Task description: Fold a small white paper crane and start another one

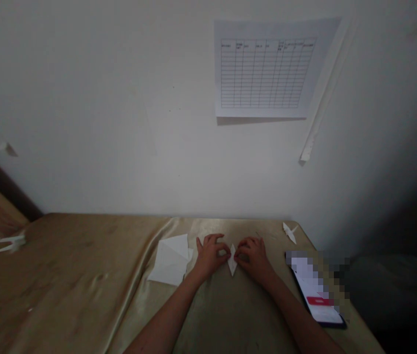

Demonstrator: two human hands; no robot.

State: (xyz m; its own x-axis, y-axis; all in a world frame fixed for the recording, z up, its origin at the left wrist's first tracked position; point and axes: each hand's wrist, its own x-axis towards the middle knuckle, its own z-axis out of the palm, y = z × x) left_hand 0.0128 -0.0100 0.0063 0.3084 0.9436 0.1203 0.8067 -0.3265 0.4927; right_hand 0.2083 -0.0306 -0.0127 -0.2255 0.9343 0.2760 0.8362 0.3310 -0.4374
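1. Printed sheet (273, 69), on the wall (101, 98) facing you: one ruled grid (265, 76). Its header row (263, 45) carries small dark printing, split across several columns; you cannot read a word of it at this size.
2. Phone (311, 286), lying to your right: lit screen, with a red band (318, 301) low on the display. Pale marks stand on the band, too small for you to read; part of the screen is pixelated.
3. Legible wording in your view: none.
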